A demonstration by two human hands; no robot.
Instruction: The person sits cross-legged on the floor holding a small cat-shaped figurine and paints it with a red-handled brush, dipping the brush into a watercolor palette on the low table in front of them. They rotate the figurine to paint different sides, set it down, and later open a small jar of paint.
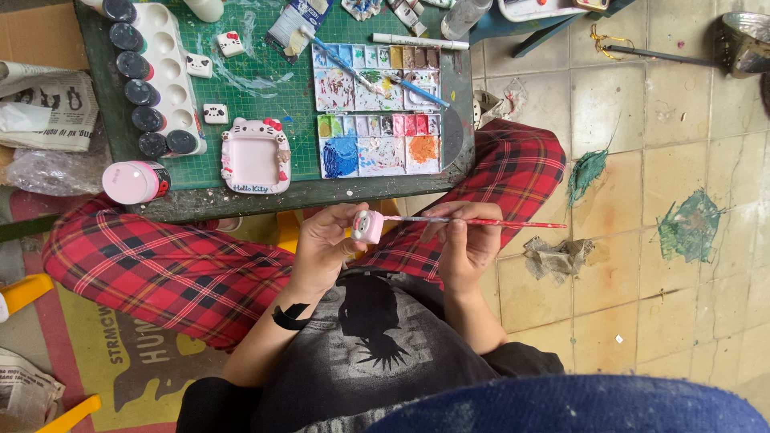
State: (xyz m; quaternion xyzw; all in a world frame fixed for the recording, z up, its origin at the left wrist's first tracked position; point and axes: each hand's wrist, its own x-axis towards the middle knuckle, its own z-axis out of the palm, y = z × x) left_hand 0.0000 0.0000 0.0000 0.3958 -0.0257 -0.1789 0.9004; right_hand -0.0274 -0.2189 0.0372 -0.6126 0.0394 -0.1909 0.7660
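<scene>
Hands both grip: left hand (321, 244) one pink figurine (367, 227), right hand (465, 240) one red-handled brush (481, 222); two paint palettes (377, 112) above.

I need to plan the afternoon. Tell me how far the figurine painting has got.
Done: the pink frame on the green mat looks fully coloured. In hand: the left hand holds a small pink figurine while the right hand applies a brush. Left: three small white pieces show little colour.

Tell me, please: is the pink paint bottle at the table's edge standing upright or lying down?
Lying down. The pink paint bottle rests on its side on the green table, black cap pointing right.
</scene>
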